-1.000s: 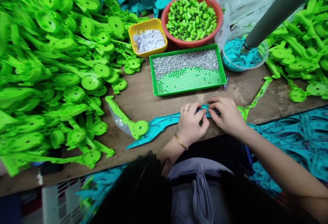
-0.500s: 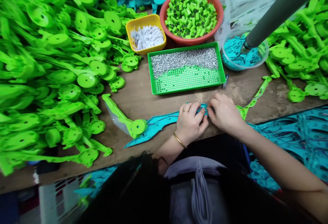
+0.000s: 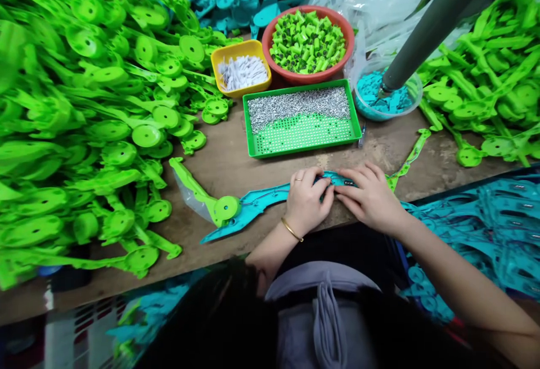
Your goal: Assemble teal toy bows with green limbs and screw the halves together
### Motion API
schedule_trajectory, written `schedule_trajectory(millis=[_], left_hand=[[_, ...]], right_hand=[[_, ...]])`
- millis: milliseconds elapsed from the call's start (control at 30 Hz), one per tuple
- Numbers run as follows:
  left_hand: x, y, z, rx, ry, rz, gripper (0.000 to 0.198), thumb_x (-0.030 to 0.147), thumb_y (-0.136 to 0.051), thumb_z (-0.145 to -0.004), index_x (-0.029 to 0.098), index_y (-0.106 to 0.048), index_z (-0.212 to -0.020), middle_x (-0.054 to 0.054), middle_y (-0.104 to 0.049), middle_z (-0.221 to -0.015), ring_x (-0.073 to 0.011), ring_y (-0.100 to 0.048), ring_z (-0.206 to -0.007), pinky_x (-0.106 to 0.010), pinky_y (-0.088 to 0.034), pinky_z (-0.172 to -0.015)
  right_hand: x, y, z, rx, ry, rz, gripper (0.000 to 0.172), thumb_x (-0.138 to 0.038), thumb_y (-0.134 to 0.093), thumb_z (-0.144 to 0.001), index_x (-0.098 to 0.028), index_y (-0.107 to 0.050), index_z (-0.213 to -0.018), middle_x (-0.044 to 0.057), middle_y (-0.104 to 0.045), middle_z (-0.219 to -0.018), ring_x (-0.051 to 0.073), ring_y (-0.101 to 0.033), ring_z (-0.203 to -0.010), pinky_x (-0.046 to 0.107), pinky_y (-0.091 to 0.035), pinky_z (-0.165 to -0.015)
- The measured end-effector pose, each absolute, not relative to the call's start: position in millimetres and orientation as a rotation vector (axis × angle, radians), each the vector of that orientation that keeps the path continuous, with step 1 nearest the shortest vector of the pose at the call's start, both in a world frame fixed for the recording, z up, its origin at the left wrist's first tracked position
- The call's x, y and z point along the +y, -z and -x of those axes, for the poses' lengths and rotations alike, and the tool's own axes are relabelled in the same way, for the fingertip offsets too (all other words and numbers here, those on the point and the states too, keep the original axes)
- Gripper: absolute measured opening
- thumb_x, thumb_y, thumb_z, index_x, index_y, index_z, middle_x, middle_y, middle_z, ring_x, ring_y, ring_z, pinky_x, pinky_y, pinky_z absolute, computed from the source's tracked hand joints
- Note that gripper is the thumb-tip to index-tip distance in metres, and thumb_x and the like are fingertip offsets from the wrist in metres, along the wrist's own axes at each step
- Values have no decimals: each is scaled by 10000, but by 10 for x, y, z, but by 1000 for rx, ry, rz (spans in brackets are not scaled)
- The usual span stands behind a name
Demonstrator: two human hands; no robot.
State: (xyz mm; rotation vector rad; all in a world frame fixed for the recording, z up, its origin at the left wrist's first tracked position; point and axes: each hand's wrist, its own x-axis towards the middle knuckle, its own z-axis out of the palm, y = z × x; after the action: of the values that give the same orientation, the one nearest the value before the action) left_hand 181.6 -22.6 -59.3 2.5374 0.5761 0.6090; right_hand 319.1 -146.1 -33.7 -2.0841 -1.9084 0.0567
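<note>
A long blue plastic toy-bow half (image 3: 264, 201) lies on the table, its hollow inner side up and thin wires running along it. A bright green limb with a round hub (image 3: 226, 208) joins its left end, and another green limb (image 3: 410, 158) sticks out at the right. My left hand (image 3: 307, 197) is closed on the bow's middle, fingertips pressed together at the inside. Beside it, my right hand (image 3: 373, 197) holds the bow with fingers along the upper edge and thumb near the lower one. A small dark metallic part (image 3: 349, 183) shows by the right fingers.
Green limbs (image 3: 109, 127) are heaped at the left, more (image 3: 485, 93) at the right. Behind the bow stand a green tray of screws (image 3: 304, 148), a yellow tub (image 3: 242, 89), a red bowl (image 3: 307, 76) and a clear bowl (image 3: 388, 115). A grey pole-like tool (image 3: 434, 31) slants above.
My right hand has loosened its pinch at the bow's middle and moved slightly right, fingers straighter along the bow. The left hand stays on the bow. The view has shifted a little.
</note>
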Motion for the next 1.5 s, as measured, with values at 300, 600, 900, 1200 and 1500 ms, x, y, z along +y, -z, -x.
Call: schedule_trajectory(millis=[300,600,900,1200,1500], left_hand=[[-144,534,-1805,498,-437,-2498,176,226,-518,-913,168,-681,-948,-91,-596,-1044,-226,-504,-987,-377,-431,-881],[-180,553,-1795,485,-465,-2592,200,238,-490,-922,147,-659,-979,-117,-585,-1063,-244,-496,-998,-397,-437,-889],[-174,475,-1862,453,-233,-2751,381,154,-496,-845,260,-649,-1178,-121,-524,-1109,-284,-447,-1001,-445,-413,-855],[-196,508,-1853,486,-264,-2776,340,175,-514,-846,260,-678,-1132,-117,-546,-1106,-281,-454,-997,-429,-402,-851],[-147,435,-1837,402,-307,-2824,314,161,-495,-873,210,-659,-1137,-128,-572,-1081,-274,-475,-977,-414,-434,-828]], right_hand=[[-1673,428,-3284,-1642,77,2264,194,-290,-513,-921,-224,-658,-1031,40,-692,-1060,197,-597,-998,456,-306,-1052],[-1752,452,-3357,-1607,41,2215,141,-268,-535,-905,-210,-662,-925,44,-688,-1052,184,-609,-989,447,-309,-1064],[-1755,421,-3335,-1621,23,2268,148,-258,-517,-902,-216,-658,-885,42,-691,-1066,201,-597,-1003,464,-293,-1076],[-1663,405,-3328,-1545,-71,2388,117,-245,-559,-868,-206,-620,-775,23,-688,-979,202,-589,-975,445,-304,-1036],[-1930,269,-3497,-1330,76,2303,220,-294,-516,-905,-222,-632,-1078,74,-669,-1154,220,-587,-1085,425,-396,-988]])
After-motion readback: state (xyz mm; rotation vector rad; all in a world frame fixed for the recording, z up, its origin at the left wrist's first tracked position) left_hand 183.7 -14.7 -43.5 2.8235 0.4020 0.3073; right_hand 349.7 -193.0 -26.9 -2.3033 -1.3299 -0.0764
